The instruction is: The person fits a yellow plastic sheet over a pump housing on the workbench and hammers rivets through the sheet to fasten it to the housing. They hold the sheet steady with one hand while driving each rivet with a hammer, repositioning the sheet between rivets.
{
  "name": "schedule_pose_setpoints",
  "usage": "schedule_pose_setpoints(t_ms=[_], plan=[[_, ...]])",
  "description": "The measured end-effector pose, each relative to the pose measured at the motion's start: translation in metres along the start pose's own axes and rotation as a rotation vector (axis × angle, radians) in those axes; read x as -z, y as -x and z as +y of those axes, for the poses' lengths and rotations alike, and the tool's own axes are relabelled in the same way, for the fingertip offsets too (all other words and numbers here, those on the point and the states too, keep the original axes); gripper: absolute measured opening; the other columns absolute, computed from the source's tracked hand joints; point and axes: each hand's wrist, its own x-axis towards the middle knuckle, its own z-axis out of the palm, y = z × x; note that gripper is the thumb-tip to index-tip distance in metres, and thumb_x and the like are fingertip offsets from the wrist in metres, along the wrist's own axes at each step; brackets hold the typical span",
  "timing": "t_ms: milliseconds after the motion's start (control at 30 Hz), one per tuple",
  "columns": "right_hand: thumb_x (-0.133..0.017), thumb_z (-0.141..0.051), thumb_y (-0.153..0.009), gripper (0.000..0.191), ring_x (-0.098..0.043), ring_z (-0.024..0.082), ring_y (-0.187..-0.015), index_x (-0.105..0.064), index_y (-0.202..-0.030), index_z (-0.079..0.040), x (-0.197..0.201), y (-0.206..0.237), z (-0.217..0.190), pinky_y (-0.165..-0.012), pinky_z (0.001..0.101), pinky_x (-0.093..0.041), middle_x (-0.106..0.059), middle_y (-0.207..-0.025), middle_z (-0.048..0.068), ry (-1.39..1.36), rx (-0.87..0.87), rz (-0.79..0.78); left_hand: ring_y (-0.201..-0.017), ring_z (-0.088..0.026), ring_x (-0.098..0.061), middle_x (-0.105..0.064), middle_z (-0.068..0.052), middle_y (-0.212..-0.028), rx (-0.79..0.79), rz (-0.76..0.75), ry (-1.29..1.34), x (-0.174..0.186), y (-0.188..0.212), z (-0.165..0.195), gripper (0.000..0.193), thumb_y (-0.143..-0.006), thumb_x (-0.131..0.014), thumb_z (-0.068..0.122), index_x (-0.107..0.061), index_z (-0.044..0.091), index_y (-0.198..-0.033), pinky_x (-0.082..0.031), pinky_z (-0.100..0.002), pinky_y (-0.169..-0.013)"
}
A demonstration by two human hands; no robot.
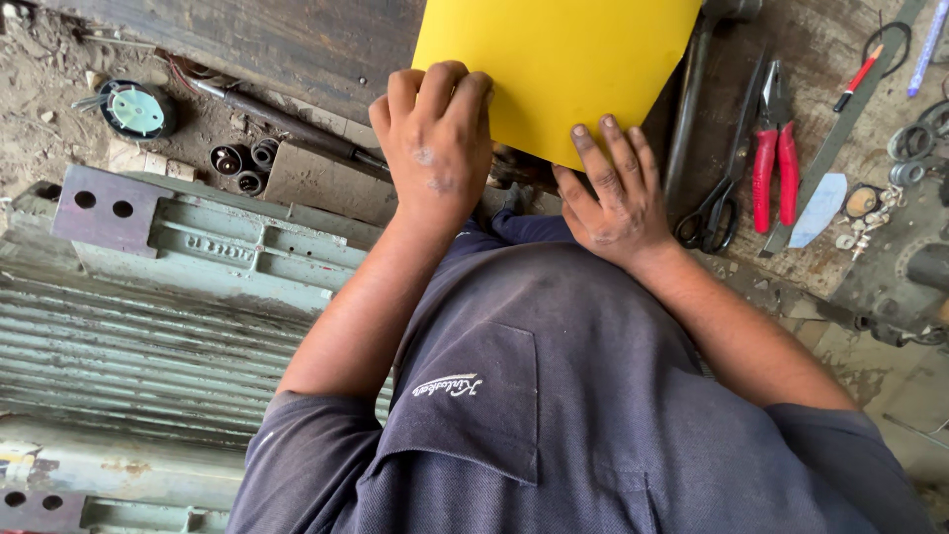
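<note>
Flat bright-yellow card sheet (559, 69), top centre of frame, lies on worn wooden bench (297, 44). Left hand (435, 148) curls over its lower-left edge, fingers bent, pinching edge. Right hand (613, 198) lies flat, fingers spread, pinning lower corner, likely so sheet cannot slide. Red-handled pliers (774, 158) and black scissors (717, 198) lie right of sheet, within reach.

Both hands press on a yellow sheet (559, 64) on the worktop (297, 44): left hand (435, 143) curled at its edge, right hand (613, 193) flat. Red-handled pliers (774, 148) and scissors (722, 188) lie just right.
</note>
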Motion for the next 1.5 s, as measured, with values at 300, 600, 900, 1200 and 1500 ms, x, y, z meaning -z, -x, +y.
schedule_pose_setpoints(t_ms=[300,600,900,1200,1500], plan=[[-0.078,-0.024,-0.100,0.013,-0.045,0.030,-0.151,-0.077,-0.104,-0.012,0.005,-0.003,-0.005,-0.126,0.0561,-0.026,-0.052,-0.158,0.015,0.083,-0.014,0.017,-0.114,-0.027,-0.060,-0.061,-0.007,-0.124,-0.140,-0.111,0.096,-0.001,0.009,-0.014,0.038,-0.091,-0.070,0.006,-0.068,0.007,-0.129,-0.049,-0.040,-0.095],[-0.078,-0.022,-0.099,0.017,-0.052,0.030,-0.145,-0.073,-0.093,-0.007,0.020,-0.013,-0.011,-0.122,0.0562,-0.030,-0.059,-0.153,0.017,0.052,-0.032,0.047,-0.118,-0.023,-0.059,-0.061,-0.002,-0.131,-0.181,-0.110,-0.004,0.019,0.020,-0.013,0.040,-0.097,-0.077,0.023,-0.067,0.010,-0.134,-0.041,-0.043,-0.100],[-0.078,-0.020,-0.098,0.016,-0.053,0.030,-0.144,-0.072,-0.092,-0.007,0.028,-0.011,-0.001,-0.121,0.0568,-0.030,-0.061,-0.151,0.015,-0.019,0.010,0.103,-0.123,-0.025,-0.050,-0.055,-0.004,-0.133,-0.191,-0.185,-0.185,0.031,0.021,0.000,0.056,-0.092,-0.079,0.033,-0.064,0.014,-0.142,-0.036,-0.048,-0.100],[-0.078,-0.020,-0.099,0.015,-0.054,0.031,-0.142,-0.072,-0.093,-0.007,0.022,-0.017,-0.005,-0.117,0.0589,-0.032,-0.062,-0.150,0.015,-0.029,0.013,0.149,-0.120,-0.023,-0.052,-0.057,0.001,-0.123,-0.178,-0.181,-0.145,0.026,0.021,-0.017,0.048,-0.092,-0.079,0.022,-0.069,0.018,-0.140,-0.036,-0.045,-0.100],[-0.079,-0.010,-0.098,0.007,-0.057,0.030,-0.140,-0.073,-0.101,-0.010,0.011,-0.019,-0.009,-0.119,0.0573,-0.034,-0.064,-0.144,0.015,0.036,-0.017,0.138,-0.124,-0.021,-0.058,-0.062,0.000,-0.130,-0.291,0.039,-0.002,-0.002,0.025,-0.041,0.042,-0.091,-0.078,0.015,-0.069,0.018,-0.133,-0.036,-0.045,-0.107]])
